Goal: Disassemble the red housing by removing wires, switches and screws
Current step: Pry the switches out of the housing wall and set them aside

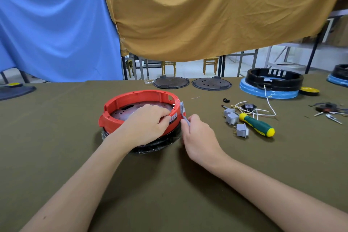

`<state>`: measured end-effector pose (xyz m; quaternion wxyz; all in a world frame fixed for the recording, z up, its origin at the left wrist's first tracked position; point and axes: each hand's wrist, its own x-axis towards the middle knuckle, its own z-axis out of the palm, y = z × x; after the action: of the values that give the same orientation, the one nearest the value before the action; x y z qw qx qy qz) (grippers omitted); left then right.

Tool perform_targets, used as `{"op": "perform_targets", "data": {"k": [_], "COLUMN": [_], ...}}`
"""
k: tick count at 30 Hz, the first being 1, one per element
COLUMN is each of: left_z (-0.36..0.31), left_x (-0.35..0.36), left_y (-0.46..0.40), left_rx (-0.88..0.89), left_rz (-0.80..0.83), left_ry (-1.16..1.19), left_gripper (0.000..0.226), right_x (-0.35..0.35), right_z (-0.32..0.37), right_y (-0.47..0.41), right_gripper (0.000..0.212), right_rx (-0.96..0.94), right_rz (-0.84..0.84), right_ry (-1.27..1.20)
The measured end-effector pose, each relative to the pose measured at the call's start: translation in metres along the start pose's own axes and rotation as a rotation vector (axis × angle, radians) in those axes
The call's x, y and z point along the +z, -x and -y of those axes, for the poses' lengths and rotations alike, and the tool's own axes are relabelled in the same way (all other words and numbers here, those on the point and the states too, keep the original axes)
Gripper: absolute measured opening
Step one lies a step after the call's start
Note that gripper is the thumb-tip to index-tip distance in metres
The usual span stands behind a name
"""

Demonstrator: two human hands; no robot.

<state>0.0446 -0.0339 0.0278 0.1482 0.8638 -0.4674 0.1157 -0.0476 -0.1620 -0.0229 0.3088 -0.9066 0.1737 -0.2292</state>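
Here, a person works at an olive-cloth surface (169, 184) on a round red housing (131, 100) that sits on a black base (156, 146) near the middle. The left hand (148, 124) reaches over the housing's near rim, fingers curled against the inside wall beside a row of small grey switch tabs (173, 117). The right hand (197, 133) waits just outside the rim, thumb and fingers pinching a grey switch (183, 112) that stands against the housing's outer wall. To the right lie three loose grey switches (232, 117), with a green-and-yellow screwdriver (257, 124) between them, and a tangle of white wires (263, 111) just behind. Farther back, two dark round plates (190, 82) rest side by side, and a black housing (275, 78) sits on a blue-wrapped base (269, 93) next to a yellow disc (309, 90). More small parts (328, 110) are scattered at the right edge. A blue cloth (56, 30) and a mustard cloth (207, 11) hang behind, with wooden stools (211, 65) visible beneath them.
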Motion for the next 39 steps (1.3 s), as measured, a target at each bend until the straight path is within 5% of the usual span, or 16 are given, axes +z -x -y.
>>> {"op": "perform_targets", "data": {"k": [6,10,18,27,39], "left_z": [-0.005,-0.005,-0.004,-0.015,-0.013], "left_x": [0.001,0.000,-0.003,0.006,0.011], "left_y": [-0.003,-0.003,0.000,-0.001,-0.002], "left_rx": [0.015,0.014,0.007,0.029,-0.036], "left_rz": [0.036,0.044,0.054,-0.020,-0.088], "left_ry": [-0.013,0.010,0.069,0.020,-0.079], "left_gripper": [0.036,0.041,0.040,0.037,0.033], "right_x": [-0.001,-0.010,-0.043,-0.051,-0.020], "right_z": [0.004,0.001,-0.017,-0.027,-0.016], "right_y": [-0.003,-0.013,-0.030,-0.034,-0.016], "right_gripper": [0.006,0.014,0.029,0.039,0.023], "right_rx": [-0.122,-0.174,-0.242,-0.168,-0.298], "right_rz": [0.008,0.068,0.183,0.071,0.004], "right_ry": [0.476,0.572,0.523,0.458,0.549]}}
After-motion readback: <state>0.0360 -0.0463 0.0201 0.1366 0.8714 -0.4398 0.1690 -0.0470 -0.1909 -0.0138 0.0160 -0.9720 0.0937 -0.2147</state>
